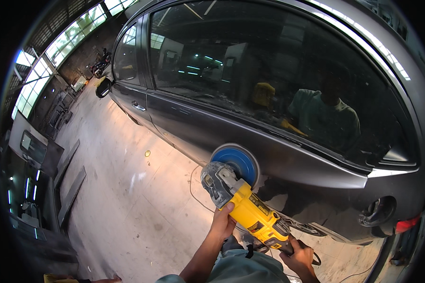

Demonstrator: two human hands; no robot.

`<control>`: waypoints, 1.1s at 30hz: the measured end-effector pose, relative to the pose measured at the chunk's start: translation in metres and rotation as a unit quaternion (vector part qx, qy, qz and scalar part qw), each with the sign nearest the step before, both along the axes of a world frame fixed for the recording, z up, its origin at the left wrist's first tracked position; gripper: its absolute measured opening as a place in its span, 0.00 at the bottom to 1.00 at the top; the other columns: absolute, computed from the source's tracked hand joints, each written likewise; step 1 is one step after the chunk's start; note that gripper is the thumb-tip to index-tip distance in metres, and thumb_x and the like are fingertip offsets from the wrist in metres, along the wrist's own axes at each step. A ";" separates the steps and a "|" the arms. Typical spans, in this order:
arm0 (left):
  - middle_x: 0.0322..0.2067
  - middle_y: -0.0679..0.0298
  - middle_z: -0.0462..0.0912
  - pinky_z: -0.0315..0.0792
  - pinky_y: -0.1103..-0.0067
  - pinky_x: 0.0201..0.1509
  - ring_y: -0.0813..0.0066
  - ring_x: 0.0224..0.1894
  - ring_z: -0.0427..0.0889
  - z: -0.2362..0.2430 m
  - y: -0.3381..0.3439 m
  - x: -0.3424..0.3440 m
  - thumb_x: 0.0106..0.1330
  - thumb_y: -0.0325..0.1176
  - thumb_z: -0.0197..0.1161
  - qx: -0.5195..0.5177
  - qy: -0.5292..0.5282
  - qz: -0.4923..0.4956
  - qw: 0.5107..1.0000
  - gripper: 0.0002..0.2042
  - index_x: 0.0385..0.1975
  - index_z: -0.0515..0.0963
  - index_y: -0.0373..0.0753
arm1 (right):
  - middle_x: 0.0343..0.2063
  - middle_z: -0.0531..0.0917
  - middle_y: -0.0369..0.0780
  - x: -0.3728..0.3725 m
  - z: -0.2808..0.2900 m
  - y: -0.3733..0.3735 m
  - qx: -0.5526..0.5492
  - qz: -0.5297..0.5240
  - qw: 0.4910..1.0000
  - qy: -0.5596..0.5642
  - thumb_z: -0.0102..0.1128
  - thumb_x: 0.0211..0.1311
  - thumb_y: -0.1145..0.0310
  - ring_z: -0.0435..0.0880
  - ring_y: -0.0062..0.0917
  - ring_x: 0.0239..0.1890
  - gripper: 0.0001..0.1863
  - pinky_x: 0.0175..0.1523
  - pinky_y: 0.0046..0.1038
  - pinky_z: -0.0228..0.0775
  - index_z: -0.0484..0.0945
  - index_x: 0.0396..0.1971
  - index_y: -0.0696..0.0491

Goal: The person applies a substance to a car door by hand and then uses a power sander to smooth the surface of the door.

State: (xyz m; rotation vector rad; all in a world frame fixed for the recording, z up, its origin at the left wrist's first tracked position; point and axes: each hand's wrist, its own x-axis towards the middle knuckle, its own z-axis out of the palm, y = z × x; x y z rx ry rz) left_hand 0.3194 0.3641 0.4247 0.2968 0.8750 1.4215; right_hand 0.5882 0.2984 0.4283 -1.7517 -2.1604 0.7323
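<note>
A yellow and black power polisher (257, 214) is held in both my hands, tilted up toward the side of a dark grey car (189, 125). Its round blue pad (241, 162) lies against the body panel below the long side window; whether it spins I cannot tell. My left hand (223, 220) grips the front of the yellow body, just behind the dusty grey head cover (215, 181). Around the black rear handle my right hand (300, 254) is closed. Its trigger is hidden under the fingers.
A thin cable (192, 188) loops over the pale floor (127, 203) beneath the car. The side mirror (103, 87) and door handle (138, 106) stick out farther along. A red tail light (407, 224) is at right. Loose panels (33, 144) and long boards (72, 195) stand at left.
</note>
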 end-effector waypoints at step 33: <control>0.55 0.60 0.70 0.63 0.68 0.63 0.63 0.58 0.69 -0.124 0.107 -0.308 0.50 0.33 0.69 0.119 0.005 0.044 0.992 0.36 0.59 0.60 0.36 | 0.28 0.80 0.37 -0.314 -0.164 0.151 0.093 0.024 0.991 0.088 0.70 0.34 0.63 0.82 0.33 0.31 0.28 0.33 0.36 0.74 0.75 0.44 0.46</control>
